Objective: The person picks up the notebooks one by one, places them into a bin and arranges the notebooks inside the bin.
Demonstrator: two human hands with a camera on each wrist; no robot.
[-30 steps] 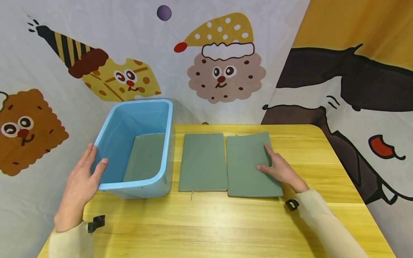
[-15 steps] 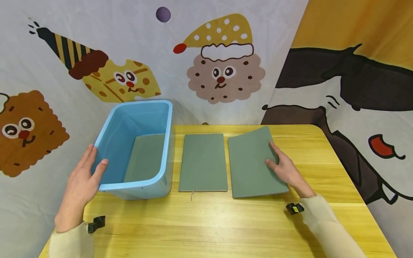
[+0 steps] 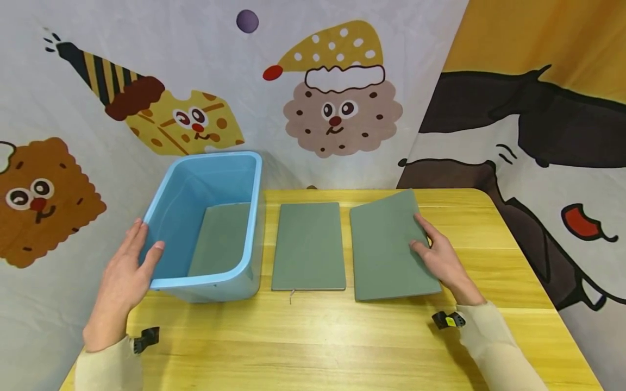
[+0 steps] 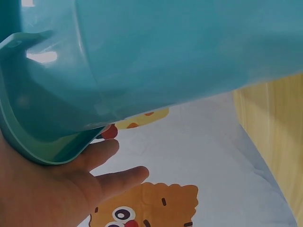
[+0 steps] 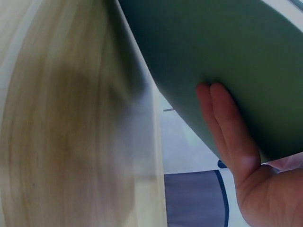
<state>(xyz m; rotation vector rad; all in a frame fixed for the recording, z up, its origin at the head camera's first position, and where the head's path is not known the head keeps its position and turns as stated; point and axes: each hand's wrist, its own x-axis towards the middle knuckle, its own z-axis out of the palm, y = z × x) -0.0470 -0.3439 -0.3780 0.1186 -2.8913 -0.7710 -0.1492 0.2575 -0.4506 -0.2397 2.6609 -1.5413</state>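
Note:
My left hand (image 3: 124, 274) rests at the near left corner of a blue plastic bin (image 3: 253, 217), the rim lying between thumb and straight fingers. In the left wrist view, two fingers (image 4: 124, 182) stretch out beneath the rim. Inside the bin a flat green cover (image 3: 222, 239) lies on the bottom. My right hand (image 3: 442, 258) pinches the right edge of a grey-green notebook (image 3: 383, 252), thumb on top and fingers underneath. That notebook is tilted, its right side raised off the table; the right wrist view shows its underside (image 5: 236, 52) with fingertips against it.
Another grey-green notebook (image 3: 309, 247) lies flat between the bin and the held one, a thin ribbon (image 3: 292, 296) sticking out at its near edge. The wooden table (image 3: 318, 342) ends at a cartoon-printed cloth (image 3: 420, 49) behind.
My right hand has drawn the right notebook rightward and raised its right side, widening the gap to the middle notebook. The left hand and the bin have stayed put.

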